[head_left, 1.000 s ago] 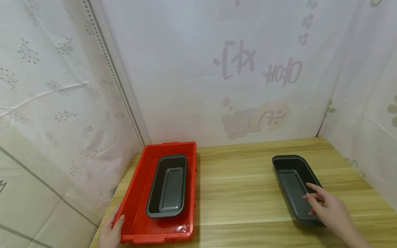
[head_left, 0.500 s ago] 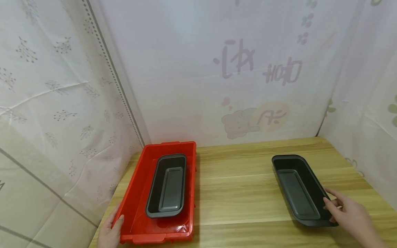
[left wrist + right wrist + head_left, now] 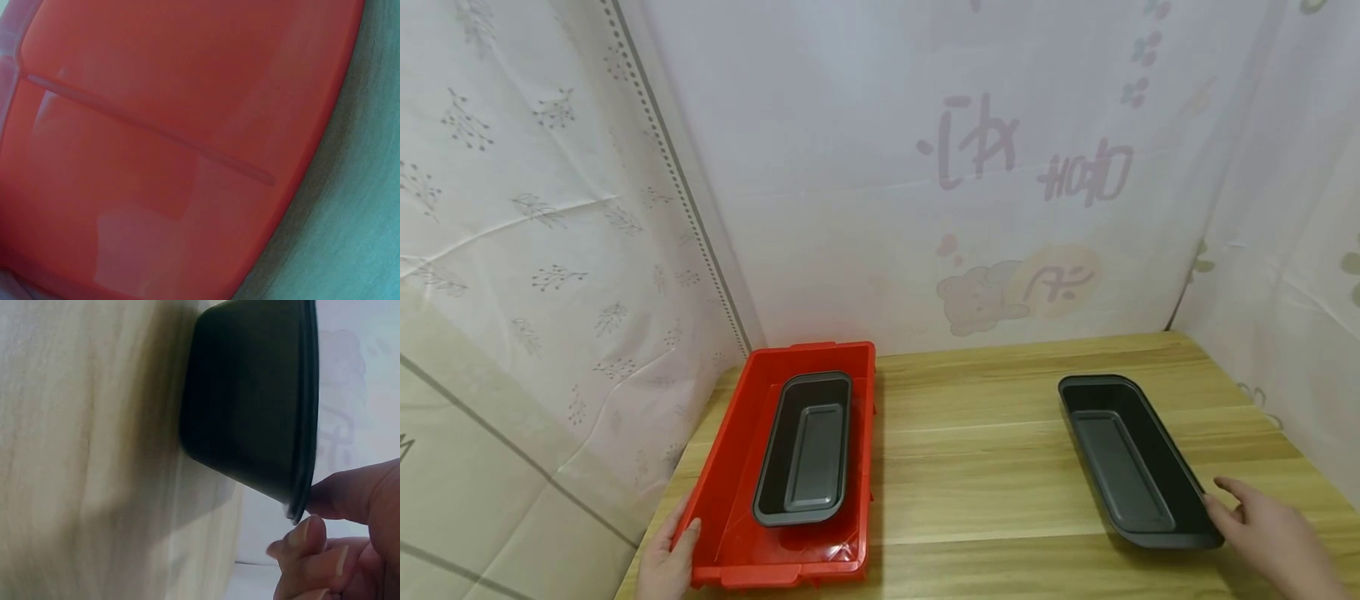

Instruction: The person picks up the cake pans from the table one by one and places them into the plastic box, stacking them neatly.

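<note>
On the left, a dark grey loaf pan (image 3: 816, 458) sits inside a red plastic tray (image 3: 718, 500). My left hand (image 3: 666, 554) holds the tray's near left side, thumb over the rim. The left wrist view is filled by the tray's red outer wall (image 3: 156, 144). A second dark loaf pan (image 3: 1120, 467) rests on the right part of the table, with nothing in it. At its near right corner, my right hand (image 3: 1273, 525) pinches the rim. In the right wrist view the thumb lies over the rim (image 3: 306, 425) and curled fingers (image 3: 306, 534) are right below it.
The wooden table (image 3: 970, 467) spans the width between the two pans. Patterned white cloth (image 3: 850, 167) hangs behind it and along both sides, close to the tray's left.
My right hand has moved from over the right loaf pan's inside outward to the rim at its near right corner. The left hand, tray and pans stay where they were.
</note>
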`<state>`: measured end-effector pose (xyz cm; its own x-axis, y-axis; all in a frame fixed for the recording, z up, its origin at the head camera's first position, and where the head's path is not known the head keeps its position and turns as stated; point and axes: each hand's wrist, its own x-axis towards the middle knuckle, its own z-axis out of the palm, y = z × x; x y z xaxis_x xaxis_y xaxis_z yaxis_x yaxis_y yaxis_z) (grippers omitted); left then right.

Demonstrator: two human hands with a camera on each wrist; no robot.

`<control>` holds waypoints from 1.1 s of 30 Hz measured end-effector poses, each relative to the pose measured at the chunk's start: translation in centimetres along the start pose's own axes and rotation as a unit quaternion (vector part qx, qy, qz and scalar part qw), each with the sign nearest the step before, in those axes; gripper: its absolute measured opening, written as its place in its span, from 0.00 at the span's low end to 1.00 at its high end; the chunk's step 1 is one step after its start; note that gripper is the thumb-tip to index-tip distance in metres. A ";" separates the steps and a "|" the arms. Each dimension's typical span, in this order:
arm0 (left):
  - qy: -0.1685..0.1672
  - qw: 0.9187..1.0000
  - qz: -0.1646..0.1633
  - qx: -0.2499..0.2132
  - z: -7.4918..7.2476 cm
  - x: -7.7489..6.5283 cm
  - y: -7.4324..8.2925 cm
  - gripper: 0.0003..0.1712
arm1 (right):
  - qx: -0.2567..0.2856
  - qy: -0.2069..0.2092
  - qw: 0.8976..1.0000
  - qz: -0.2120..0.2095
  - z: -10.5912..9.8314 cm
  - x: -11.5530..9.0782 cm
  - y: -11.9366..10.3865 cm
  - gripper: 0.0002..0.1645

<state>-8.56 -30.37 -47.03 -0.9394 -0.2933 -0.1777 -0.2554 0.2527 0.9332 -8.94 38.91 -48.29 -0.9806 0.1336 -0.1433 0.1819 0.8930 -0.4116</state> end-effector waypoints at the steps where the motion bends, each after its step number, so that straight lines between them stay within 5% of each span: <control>1: 0.000 1.000 0.002 -0.002 0.0 0.0 0.0 0.32 | 0.000 -0.008 1.000 0.005 0.1 0.1 0.1 0.37; 14: 0.005 0.999 0.036 -0.024 -0.2 -0.1 -0.5 0.35 | 0.017 -0.019 0.999 -0.023 1.2 0.8 0.8 0.33; 21: 0.015 1.000 0.011 0.008 0.2 -0.2 0.0 0.32 | 0.060 -0.061 0.996 0.001 1.0 1.4 1.7 0.41; 33: 0.020 0.999 0.035 0.002 0.0 -0.1 -0.5 0.32 | 0.146 -0.054 0.988 0.020 1.3 0.7 1.6 0.37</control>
<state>-8.31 -30.47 -47.50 -0.9454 -0.3107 -0.0989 -0.1896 0.2771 0.9419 -9.26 39.88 -50.25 -0.9616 0.1052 -0.2536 0.2490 0.7235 -0.6439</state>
